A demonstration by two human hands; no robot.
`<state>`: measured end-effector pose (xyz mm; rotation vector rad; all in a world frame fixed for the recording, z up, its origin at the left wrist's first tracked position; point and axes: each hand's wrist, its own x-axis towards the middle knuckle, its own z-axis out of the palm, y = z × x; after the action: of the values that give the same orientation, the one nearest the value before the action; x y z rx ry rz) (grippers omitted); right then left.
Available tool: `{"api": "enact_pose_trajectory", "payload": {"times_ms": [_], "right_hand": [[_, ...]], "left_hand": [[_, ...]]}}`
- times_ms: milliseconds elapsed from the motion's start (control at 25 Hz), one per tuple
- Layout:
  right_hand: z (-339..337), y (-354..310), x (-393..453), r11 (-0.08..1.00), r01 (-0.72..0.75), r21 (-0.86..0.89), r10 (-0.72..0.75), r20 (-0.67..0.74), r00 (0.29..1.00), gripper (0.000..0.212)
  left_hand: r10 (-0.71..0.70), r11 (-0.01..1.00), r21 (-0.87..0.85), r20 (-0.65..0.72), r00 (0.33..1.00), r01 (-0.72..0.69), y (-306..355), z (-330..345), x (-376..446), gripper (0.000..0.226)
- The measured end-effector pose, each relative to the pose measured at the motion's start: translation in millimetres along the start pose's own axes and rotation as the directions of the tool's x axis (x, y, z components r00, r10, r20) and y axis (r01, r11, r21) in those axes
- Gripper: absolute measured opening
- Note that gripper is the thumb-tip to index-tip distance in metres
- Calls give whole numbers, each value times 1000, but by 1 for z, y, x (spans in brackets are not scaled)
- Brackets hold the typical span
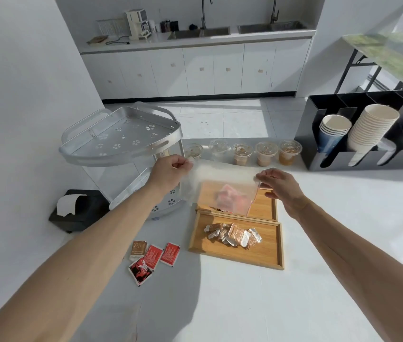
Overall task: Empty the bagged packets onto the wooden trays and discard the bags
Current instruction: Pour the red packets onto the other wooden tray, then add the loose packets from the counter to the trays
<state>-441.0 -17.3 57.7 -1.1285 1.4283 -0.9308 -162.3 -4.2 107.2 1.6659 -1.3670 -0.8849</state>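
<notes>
Both my hands hold a clear plastic bag (222, 178) up over the far wooden tray (265, 206). My left hand (168, 169) pinches its upper left corner, my right hand (279, 186) its upper right edge. Blurred red packets (230, 197) show through the bag's lower part. The near wooden tray (235, 254) carries a pile of brown and silver packets (235, 235). Loose red packets (154, 257) and one brown packet (138, 247) lie on the white table left of the trays.
A silver two-tier corner rack (121, 137) stands at the left, with a black tissue box (79, 209) beside it. Several lidded drink cups (264, 153) line the back. A black organiser with stacked paper cups (365, 134) sits at the right.
</notes>
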Motion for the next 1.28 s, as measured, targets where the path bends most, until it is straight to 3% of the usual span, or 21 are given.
{"api": "enact_pose_trajectory", "payload": {"times_ms": [160,280,400,600,760,960,1280], "right_hand": [[27,0,-52,999,34,-13,-33,93,995,21],[49,11,-79,1000,8,9,-9,148,989,11],[82,24,-101,999,-43,-2,42,263,964,23],[149,47,-128,994,-102,-37,108,433,895,28],[203,58,-141,989,-138,-50,145,501,853,23],[258,70,-142,982,-163,-97,190,506,841,22],[329,83,-122,950,-119,-290,238,420,876,19]], "left_hand": [[-96,994,-60,-1,995,96,-37,-25,-59,19],[-154,988,-15,-3,988,154,-68,-39,-93,23],[-230,973,-57,-109,967,225,-102,-59,-129,19],[-435,889,-277,-267,860,364,-146,-103,-189,19],[-554,801,-440,-285,782,407,-178,-142,-229,22],[-653,714,-512,-241,718,478,-222,-186,-258,19],[-661,746,-393,-340,669,537,-270,-220,-238,13]]}}
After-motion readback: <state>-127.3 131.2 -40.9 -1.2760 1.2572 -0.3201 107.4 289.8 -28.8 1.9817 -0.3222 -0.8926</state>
